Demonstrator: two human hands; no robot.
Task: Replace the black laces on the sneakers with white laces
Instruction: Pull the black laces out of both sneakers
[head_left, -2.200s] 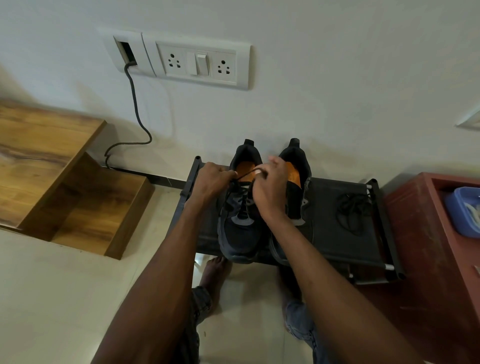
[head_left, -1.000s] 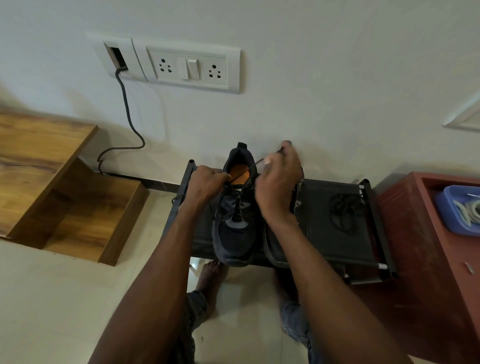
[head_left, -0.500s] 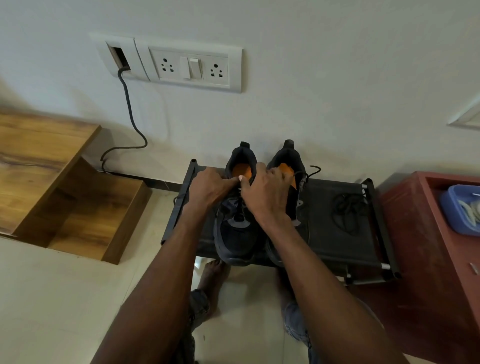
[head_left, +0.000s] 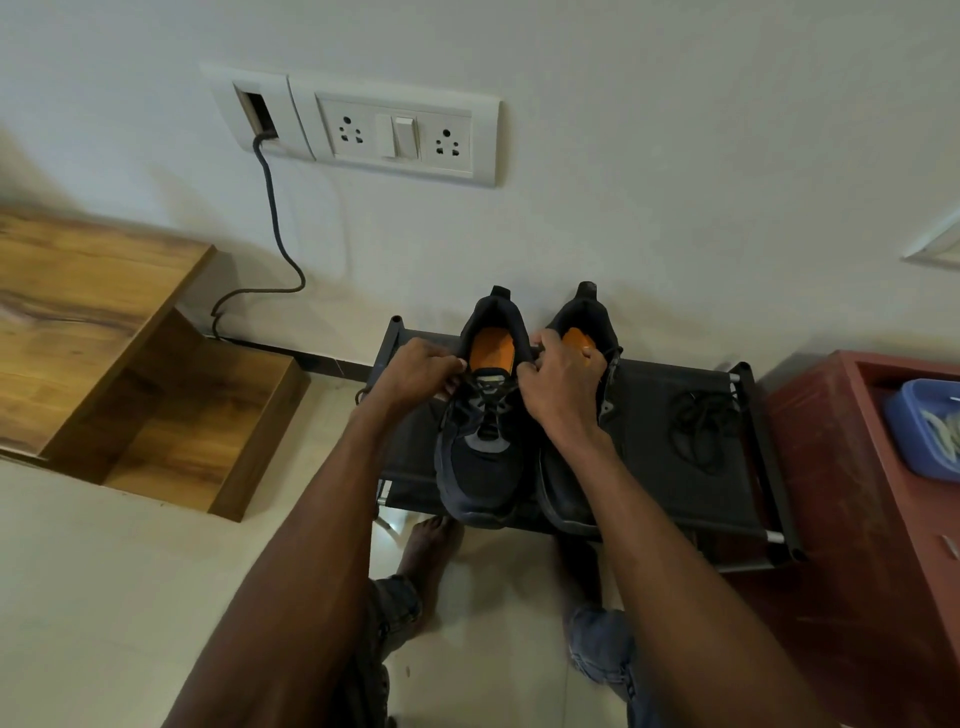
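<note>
Between both hands' curled fingers (head_left: 457, 366), the left sneaker's (head_left: 480, 457) black lace (head_left: 485, 402), pinched.

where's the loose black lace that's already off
In the head view it lies bunched on the right part of the black shoe rack, right of both sneakers: loose black lace, near the red cabinet.

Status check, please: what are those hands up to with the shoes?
Left hand, right hand pinching black lace at left sneaker top eyelets. Loose black lace on rack. Nothing blocking.

Blk fabric rack (head_left: 649, 499) — 2 blk sneakers (head_left: 480, 467) left, loose blk lace (head_left: 701, 431) right.
</note>
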